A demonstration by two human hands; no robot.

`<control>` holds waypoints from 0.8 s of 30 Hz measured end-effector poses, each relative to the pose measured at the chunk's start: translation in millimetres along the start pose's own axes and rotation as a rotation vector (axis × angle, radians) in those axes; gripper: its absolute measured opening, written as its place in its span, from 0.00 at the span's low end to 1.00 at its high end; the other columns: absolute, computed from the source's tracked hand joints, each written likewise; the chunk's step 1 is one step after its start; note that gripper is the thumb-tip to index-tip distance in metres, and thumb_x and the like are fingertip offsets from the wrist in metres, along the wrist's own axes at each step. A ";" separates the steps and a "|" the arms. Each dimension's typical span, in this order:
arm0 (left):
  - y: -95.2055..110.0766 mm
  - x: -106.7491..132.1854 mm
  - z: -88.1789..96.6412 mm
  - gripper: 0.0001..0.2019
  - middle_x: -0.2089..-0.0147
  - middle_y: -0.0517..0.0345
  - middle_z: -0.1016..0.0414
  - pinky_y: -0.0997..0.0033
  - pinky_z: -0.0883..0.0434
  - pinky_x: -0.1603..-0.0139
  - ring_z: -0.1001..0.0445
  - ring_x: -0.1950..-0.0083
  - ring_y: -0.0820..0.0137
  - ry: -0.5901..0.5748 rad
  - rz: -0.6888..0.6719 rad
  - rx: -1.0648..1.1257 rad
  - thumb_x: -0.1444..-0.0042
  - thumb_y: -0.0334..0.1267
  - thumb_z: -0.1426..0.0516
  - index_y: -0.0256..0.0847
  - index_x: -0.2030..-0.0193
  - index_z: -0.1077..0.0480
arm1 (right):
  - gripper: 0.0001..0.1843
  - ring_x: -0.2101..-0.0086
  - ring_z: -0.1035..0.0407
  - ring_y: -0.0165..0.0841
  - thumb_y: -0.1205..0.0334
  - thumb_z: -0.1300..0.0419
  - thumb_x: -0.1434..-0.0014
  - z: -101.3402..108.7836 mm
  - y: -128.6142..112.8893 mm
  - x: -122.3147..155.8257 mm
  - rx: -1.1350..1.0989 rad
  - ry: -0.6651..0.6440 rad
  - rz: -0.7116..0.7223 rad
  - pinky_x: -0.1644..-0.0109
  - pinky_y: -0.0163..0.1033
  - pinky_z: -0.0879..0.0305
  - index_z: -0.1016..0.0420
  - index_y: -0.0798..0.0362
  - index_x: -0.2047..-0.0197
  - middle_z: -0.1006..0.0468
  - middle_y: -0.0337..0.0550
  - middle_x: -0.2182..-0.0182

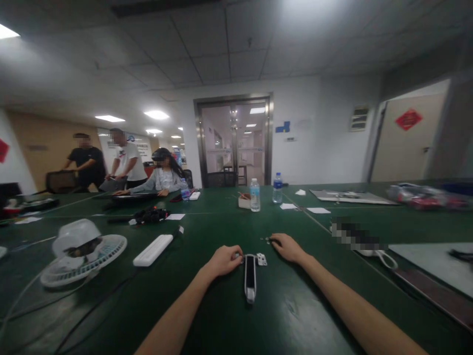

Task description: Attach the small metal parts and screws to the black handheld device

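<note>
On the green tabletop before me lies a long, narrow device [250,276] with a black face and silver edges. My left hand [224,260] is beside its upper left end, fingers curled and thumb and forefinger drawn together; what they pinch, if anything, is too small to make out. A small metal plate with holes [261,259] sits at the device's upper right. My right hand [286,246] rests on the table farther right, fingers loosely bent and fingertips lowered beside a few tiny parts [266,240]. Nothing shows in its grasp.
To the left are a white fan [84,254] and a white power strip [153,250] with cables. Water bottles [254,195] and a small box [244,200] stand ahead. At right lie a pixelated object [354,235] and a pale board [436,261]. People [127,162] are across the table.
</note>
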State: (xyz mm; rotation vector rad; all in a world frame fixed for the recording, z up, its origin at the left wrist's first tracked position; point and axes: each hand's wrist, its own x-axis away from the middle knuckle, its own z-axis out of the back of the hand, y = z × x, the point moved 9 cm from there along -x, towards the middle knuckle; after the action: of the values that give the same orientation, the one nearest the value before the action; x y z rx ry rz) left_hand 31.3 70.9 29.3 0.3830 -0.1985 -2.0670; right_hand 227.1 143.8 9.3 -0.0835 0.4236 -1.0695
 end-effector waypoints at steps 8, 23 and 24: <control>-4.6 3.0 0.3 0.12 0.75 0.64 0.33 0.78 0.41 0.72 0.34 0.73 0.74 0.038 -0.005 0.057 0.42 0.43 0.50 0.42 0.57 0.30 | 0.18 0.51 0.38 0.38 0.58 0.52 0.40 11.8 17.3 10.3 0.123 0.076 -0.222 0.48 0.40 0.44 0.29 0.52 0.50 0.29 0.48 0.51; -4.3 7.7 -3.6 0.11 0.69 0.63 0.27 0.77 0.36 0.68 0.30 0.70 0.73 -0.003 0.034 0.015 0.42 0.43 0.50 0.44 0.56 0.31 | 0.15 0.56 0.36 0.39 0.59 0.53 0.40 -6.1 3.2 -10.6 0.094 0.051 -0.052 0.55 0.41 0.41 0.26 0.51 0.58 0.27 0.48 0.58; -4.6 7.5 -4.1 0.11 0.69 0.63 0.28 0.77 0.36 0.68 0.30 0.70 0.74 -0.010 0.034 0.021 0.42 0.43 0.50 0.44 0.56 0.31 | 0.14 0.57 0.35 0.39 0.60 0.52 0.40 -5.5 4.0 -10.4 0.105 0.049 -0.059 0.56 0.40 0.41 0.26 0.52 0.61 0.27 0.48 0.60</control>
State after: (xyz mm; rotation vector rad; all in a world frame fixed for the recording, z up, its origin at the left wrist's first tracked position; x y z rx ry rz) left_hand 25.5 66.8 22.7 0.3803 -0.2314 -2.0354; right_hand 224.0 155.4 6.2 0.0237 0.4101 -1.1518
